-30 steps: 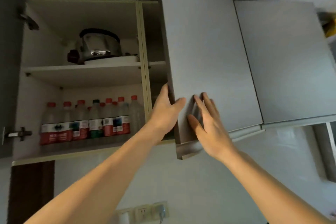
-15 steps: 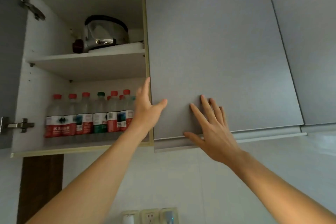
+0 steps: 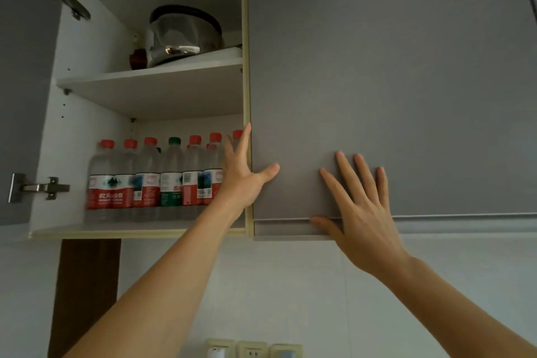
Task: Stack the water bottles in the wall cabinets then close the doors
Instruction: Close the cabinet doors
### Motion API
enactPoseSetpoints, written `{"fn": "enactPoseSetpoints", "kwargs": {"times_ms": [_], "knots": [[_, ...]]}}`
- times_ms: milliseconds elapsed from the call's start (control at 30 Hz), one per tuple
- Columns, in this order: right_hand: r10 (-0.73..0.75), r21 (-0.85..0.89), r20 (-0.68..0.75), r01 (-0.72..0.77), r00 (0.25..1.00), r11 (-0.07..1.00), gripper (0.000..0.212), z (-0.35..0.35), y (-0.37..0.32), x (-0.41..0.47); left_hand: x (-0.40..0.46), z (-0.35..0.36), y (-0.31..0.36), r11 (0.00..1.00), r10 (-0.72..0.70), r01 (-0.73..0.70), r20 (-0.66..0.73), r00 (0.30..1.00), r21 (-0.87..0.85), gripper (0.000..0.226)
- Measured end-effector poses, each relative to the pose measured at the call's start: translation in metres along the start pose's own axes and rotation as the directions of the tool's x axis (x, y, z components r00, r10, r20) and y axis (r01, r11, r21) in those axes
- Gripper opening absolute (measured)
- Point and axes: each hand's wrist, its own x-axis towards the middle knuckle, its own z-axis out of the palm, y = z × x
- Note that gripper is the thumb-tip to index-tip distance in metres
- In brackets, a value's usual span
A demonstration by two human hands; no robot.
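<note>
Several water bottles (image 3: pixel 151 180) with red caps, and one with a green cap, stand in a row on the lower shelf of the wall cabinet (image 3: pixel 136 232). The grey right door (image 3: pixel 377 81) lies flat against the cabinet front. My right hand (image 3: pixel 360 212) presses flat on its lower corner, fingers spread. My left hand (image 3: pixel 242 180) is at the door's left edge, fingers straight in front of the bottles, thumb on the door face. The left door (image 3: pixel 23 90) hangs wide open at the far left.
A shiny metal pot (image 3: pixel 181 35) with a dark lid sits on the upper shelf. Metal hinges (image 3: pixel 40 187) stick out from the open left door. Wall sockets (image 3: pixel 252 350) are set in the white tiles below. A brown panel (image 3: pixel 87 293) runs down under the cabinet.
The right door has swung from half open to flat against the cabinet. Both hands followed it in, and the view has moved closer and leftward.
</note>
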Motion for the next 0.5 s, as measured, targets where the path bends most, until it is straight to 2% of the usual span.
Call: {"fn": "enactPoseSetpoints", "kwargs": {"times_ms": [100, 200, 333, 433, 500], "knots": [[-0.002, -0.002, -0.009, 0.002, 1.000, 1.000, 0.075, 0.001, 0.000, 0.001, 0.002, -0.004, -0.001, 0.998, 0.040, -0.041, 0.028, 0.999, 0.052, 0.100], [0.033, 0.001, 0.048, -0.033, 0.998, 0.999, 0.078, -0.007, -0.006, 0.001, -0.004, -0.007, 0.008, 0.983, 0.044, -0.053, 0.054, 0.998, 0.173, 0.101], [0.072, 0.042, 0.092, -0.076, 0.993, 0.996, 0.081, -0.025, -0.027, 0.011, -0.016, -0.029, 0.024, 0.957, 0.086, -0.087, 0.013, 0.996, 0.276, 0.099], [0.052, 0.135, 0.037, -0.057, 0.998, 0.989, 0.072, -0.035, -0.062, 0.029, -0.027, -0.065, 0.041, 0.954, 0.152, -0.143, -0.014, 0.988, 0.262, 0.085], [0.048, 0.239, -0.003, -0.046, 0.999, 0.970, 0.068, -0.037, -0.097, 0.042, -0.039, -0.094, 0.053, 0.928, 0.211, -0.194, -0.020, 0.977, 0.317, 0.070]]}}
